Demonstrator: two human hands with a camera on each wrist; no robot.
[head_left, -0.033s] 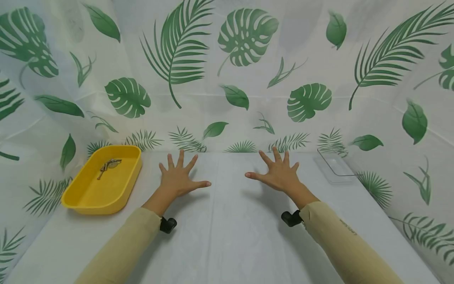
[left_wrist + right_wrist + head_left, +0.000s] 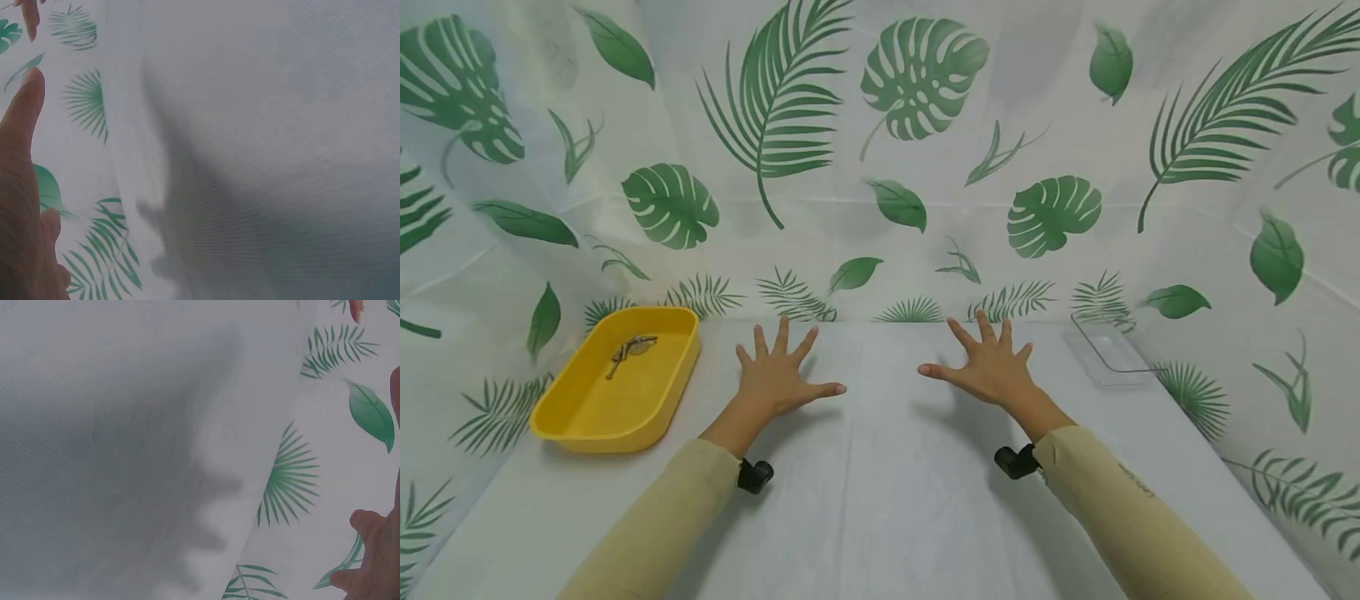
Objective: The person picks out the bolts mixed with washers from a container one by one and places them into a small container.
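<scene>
My left hand [image 2: 775, 379] is held out over the white table [image 2: 880, 500], fingers spread wide and the thumb pointing right. The right hand [image 2: 992, 368] mirrors it, its thumb pointing left, with a gap between the two thumbs. Neither hand holds anything. Nearest to the left hand, on its left, is a yellow tray [image 2: 613, 429] with some small grey metal pieces [image 2: 632, 346] lying in its far part. To the right of the right hand stands a clear, shallow container [image 2: 1131, 370] with a dark rim line. Both wrist views show fingers and shadows on the tabletop.
A white curtain [image 2: 955, 221] printed with green leaves hangs behind the table and along both sides. Black wrist cameras [image 2: 756, 476] sit under the beige sleeves [image 2: 662, 508]. The tray is near the left edge, the clear container at the far right corner.
</scene>
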